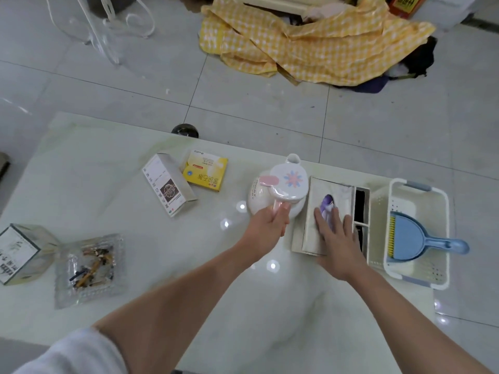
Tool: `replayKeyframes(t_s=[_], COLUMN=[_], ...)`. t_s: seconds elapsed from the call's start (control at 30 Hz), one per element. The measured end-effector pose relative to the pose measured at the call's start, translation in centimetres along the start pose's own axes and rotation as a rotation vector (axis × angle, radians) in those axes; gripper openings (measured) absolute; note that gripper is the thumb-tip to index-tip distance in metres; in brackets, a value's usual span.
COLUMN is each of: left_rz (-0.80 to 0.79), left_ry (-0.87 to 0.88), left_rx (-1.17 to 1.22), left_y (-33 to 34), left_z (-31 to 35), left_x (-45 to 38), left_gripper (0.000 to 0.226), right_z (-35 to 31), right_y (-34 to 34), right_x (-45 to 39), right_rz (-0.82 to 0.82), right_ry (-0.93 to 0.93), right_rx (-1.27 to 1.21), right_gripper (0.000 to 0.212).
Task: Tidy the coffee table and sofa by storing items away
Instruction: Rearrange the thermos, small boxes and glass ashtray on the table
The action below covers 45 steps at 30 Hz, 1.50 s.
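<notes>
Pink plastic, the handle of a white kettle [278, 190], is gripped by the curled fingers [283, 211] of the left hand [266, 230]; the kettle, with a flower on its lid, is seen at the middle of the desk [135, 238], though whether it rests on the surface cannot be told. Just to its right, the right hand [336, 238] is laid flat on a pale tissue box [329, 211], fingers straight and spread, beside a purple tissue at the opening. Touching the box on the right is a white basket [421, 276], in which a blue dustpan [413, 238] is held. Farther left, a white carton [167, 184] and a yellow box [206, 171] are placed side by side. At the near left edge, a glass ashtray [89, 271] filled with butts is set next to another carton [21, 255]. The desk is a glossy pale marble, dotted with light reflections. Beyond its far edge, grey floor tiles [135, 85] are seen, with a yellow checked cloth [310, 47] heaped at the far right and a clear chair [108, 22] at the far left.
</notes>
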<state>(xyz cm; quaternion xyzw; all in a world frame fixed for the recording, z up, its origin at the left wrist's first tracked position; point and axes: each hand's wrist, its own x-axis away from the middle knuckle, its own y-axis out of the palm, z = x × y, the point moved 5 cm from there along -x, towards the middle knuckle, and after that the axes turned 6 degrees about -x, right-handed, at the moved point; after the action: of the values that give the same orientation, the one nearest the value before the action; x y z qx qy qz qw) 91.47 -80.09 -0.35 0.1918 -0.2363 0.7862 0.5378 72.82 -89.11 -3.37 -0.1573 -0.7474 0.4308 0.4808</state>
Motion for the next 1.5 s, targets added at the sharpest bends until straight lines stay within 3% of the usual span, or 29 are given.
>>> replayKeyframes(t_s=[0.13,0.3,0.33,0.43,0.5,0.6,0.7,0.83,0.93,1.0,1.1,1.27,1.4,1.5], left_rz=[-0.008,-0.057,-0.071,-0.029,0.088,0.23,0.385,0.411,0.257,0.134,0.08,0.247,0.297,0.341], left_ry=[-0.001,-0.015,-0.001,0.024,0.032,0.063,0.042,-0.237,-0.56,-0.678,-0.703,-0.505,-0.316,-0.278], left_rx=[-0.008,-0.073,-0.125,-0.256,-0.292,-0.403,-0.522,-0.905,-1.088,-1.135,-1.147,-0.911,-0.996,-0.921], left_y=[1.0,1.3,1.1,-1.4,-6.2,-14.5,-24.2,-37.1,-44.2,-46.6,-48.6,-49.5,-47.7,-45.6], left_z=[1.6,2.8,2.9,2.6,1.4,-1.5,-5.0,-11.6,-17.5,-20.5,-22.7,-21.0,-16.1,-13.3], left_x=[-0.9,-1.7,-1.5,-0.6,0.3,1.9,4.2,7.6,10.2,11.6,12.5,10.8,8.9,7.9], left_gripper=[0.047,0.048,0.047,0.05,0.044,0.024,0.015,0.067,0.111,0.124,0.123,0.105,0.097,0.088], right_z=[1.2,0.7,-0.2,-5.3,-10.1,-16.3,-22.4,-30.6,-35.9,-38.9,-43.4,-49.0,-51.8,-52.2], right_y=[-1.9,-3.5,-3.7,-4.3,-3.2,-0.8,1.0,4.7,7.1,8.3,9.9,10.2,10.0,10.0], right_x=[-1.8,-2.9,-2.2,1.5,2.7,2.2,0.8,-0.9,-1.6,-1.8,-1.7,-1.2,-0.4,-0.5], right_rz=[0.11,0.14,0.211,0.435,0.342,0.143,0.048,-0.131,-0.183,-0.213,-0.291,-0.36,-0.532,-0.593], right_ry=[0.028,0.045,-0.017,-0.191,-0.229,-0.227,-0.171,-0.093,-0.041,-0.036,-0.058,-0.075,-0.079,-0.088], right_rx=[-0.055,-0.02,-0.059,-0.317,-0.421,-0.538,-0.664,-0.675,-0.711,-0.752,-0.762,-0.803,-1.021,-1.086], right_gripper=[0.102,0.105,0.096,0.031,0.013,0.016,0.009,0.02,0.025,0.026,0.026,0.04,0.086,0.115])
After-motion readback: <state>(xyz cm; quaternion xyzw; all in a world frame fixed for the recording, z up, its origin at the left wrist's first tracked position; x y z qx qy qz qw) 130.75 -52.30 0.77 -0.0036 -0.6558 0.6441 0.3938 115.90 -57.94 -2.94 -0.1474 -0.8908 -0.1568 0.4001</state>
